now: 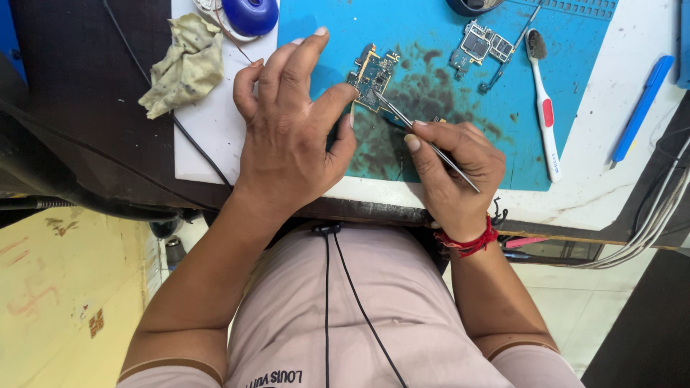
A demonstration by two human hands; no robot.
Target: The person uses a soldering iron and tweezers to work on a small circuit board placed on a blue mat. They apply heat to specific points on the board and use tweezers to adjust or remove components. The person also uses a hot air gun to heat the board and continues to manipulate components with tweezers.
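Nearest the camera is the person's lap in pale pink cloth, with a thin black cable [338, 287] running down it. Above it the right hand [453, 172], a red thread band [471, 243] on its wrist, is pinched shut around slim metal tweezers [424, 140], whose points reach the lower edge of a small circuit board [372, 77]. The left hand [287, 122] lies flat with fingers spread, its thumb tip pressing the board's near left edge; it grips nothing. The board is blue-green with gold edging and lies on a blue rubbery mat [445, 79], stained with dark smears around it. The mat sits on a white, smooth tabletop [215, 122]. Farther off lie a second circuit board [481, 44], a white toothbrush [544, 108] with a red patch and dirty bristles, a blue pen-like tool [642, 108], a crumpled yellowish cloth [185, 63] and a round blue object [249, 14]. White cables [658, 215] hang at the right edge over a pale floor.
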